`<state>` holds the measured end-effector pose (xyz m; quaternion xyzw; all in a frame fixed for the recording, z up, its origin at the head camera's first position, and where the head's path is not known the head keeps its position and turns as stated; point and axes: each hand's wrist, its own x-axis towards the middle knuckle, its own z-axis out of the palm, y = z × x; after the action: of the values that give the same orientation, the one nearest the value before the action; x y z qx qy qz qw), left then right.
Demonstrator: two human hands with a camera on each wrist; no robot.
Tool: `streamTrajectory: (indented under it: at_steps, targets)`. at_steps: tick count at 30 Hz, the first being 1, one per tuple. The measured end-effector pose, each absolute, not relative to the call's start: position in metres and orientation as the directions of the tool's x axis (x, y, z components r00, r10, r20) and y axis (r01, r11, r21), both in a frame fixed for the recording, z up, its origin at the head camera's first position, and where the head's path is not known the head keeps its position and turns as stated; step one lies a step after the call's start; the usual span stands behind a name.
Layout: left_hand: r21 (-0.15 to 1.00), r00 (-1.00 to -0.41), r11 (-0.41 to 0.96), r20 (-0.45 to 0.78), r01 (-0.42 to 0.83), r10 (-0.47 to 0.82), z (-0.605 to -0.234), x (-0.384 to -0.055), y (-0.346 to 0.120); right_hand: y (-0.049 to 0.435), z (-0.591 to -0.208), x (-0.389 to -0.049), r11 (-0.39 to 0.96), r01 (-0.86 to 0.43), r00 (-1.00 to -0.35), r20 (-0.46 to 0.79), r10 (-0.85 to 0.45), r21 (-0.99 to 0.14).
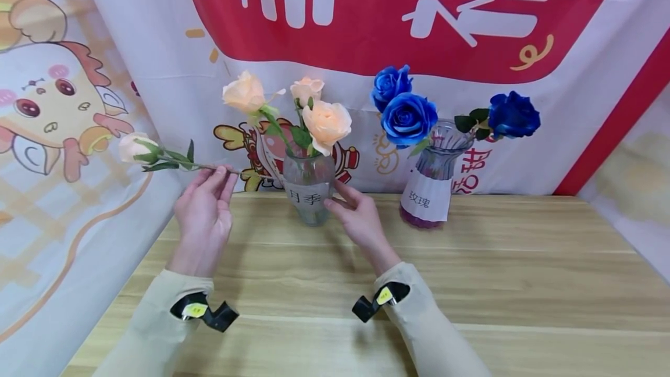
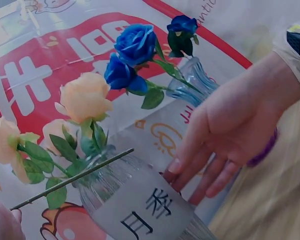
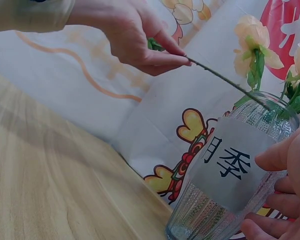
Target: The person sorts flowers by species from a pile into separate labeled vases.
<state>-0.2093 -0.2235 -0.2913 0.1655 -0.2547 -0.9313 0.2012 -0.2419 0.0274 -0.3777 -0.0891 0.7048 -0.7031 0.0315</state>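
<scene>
In the head view my left hand [image 1: 204, 205] pinches the stem of a pale cream rose [image 1: 137, 149] between thumb and fingers. The bloom points left, and the bare stem end [image 3: 230, 84] slants toward the vase mouth in the right wrist view. A ribbed clear glass vase [image 1: 310, 169] with a paper label stands upright, holding several peach roses [image 1: 327, 122]. At its right side, my right hand [image 1: 361, 217] grips the vase, thumb by the label [image 3: 230, 167] and fingers around the side. In the left wrist view the held stem [image 2: 72, 179] crosses before the vase's neck.
A second glass vase [image 1: 442, 159] with a white label and purple base stands to the right, holding blue roses [image 1: 408, 119]. Both vases stand on a wooden table [image 1: 502, 272]. A printed cloth [image 1: 335, 45] hangs close behind, and another cloth [image 1: 52, 202] bounds the left side.
</scene>
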Motion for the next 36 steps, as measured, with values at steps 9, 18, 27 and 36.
streamTrajectory:
  at_steps: [9, 18, 27, 36]
  targets:
    - [0.444, -0.846, -0.815, -0.199, 0.371, -0.494, -0.272, -0.217, -0.222, 0.027, -0.38, -0.244, -0.011, -0.078, -0.982, 0.079, -0.17, -0.997]
    - [0.485, -0.833, -0.777, -0.16, 0.402, -0.53, -0.264, -0.221, -0.221, 0.027, -0.378, -0.243, -0.001, -0.048, -0.984, 0.048, -0.17, -0.999]
    - [0.515, -0.817, -0.727, -0.085, 0.454, -0.57, -0.264, -0.229, -0.207, 0.028, -0.379, -0.244, 0.005, -0.031, -0.986, 0.029, -0.164, -1.0]
    - [0.549, -0.814, -0.691, -0.033, 0.47, -0.58, -0.261, -0.239, -0.186, 0.029, -0.378, -0.244, 0.004, -0.026, -0.986, 0.025, -0.167, -1.0]
